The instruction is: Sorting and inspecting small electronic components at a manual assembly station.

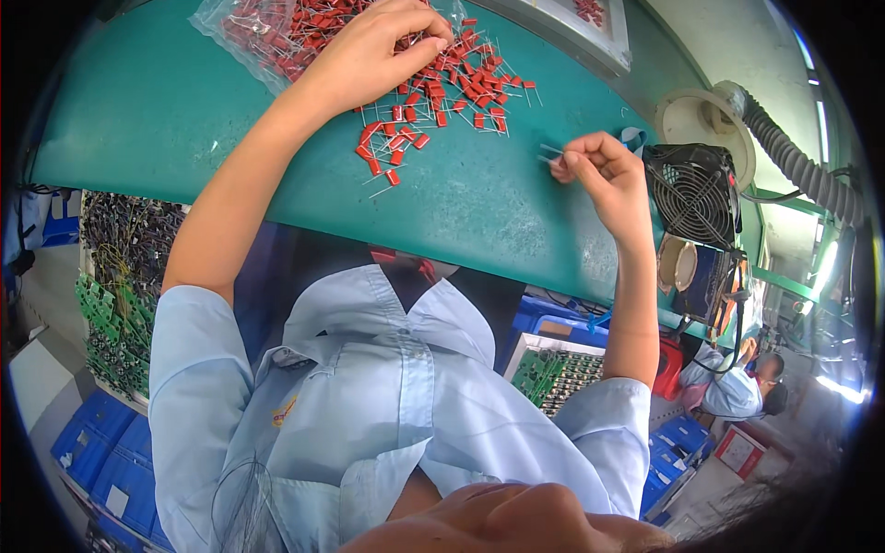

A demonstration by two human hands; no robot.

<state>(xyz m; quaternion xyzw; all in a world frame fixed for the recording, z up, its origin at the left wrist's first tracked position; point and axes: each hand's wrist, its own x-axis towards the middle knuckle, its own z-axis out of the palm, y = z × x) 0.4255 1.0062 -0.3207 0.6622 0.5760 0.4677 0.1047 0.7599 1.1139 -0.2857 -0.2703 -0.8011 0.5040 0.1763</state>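
Note:
My left hand (380,53) reaches over a heap of red capacitors (475,81) with thin wire legs, at the back of the green work surface (277,189). Its thumb and forefinger are drawn together at the heap; whatever is between them is hidden. A clear plastic bag (238,35) of the same parts lies open just left of this hand. Off to the right, my right hand (604,175) pinches a capacitor between thumb and fingers, above the mat. Its wire legs (549,151) point left, while most of its body is covered by the fingertips.
A grey metal-edged tray (590,41) lies at the back. On the right stand a black fan (691,195) and a ribbed grey hose (797,147). Circuit boards (115,318) fill a tray at lower left; more boards (544,373) sit below the table edge. Another person (733,387) sits far right.

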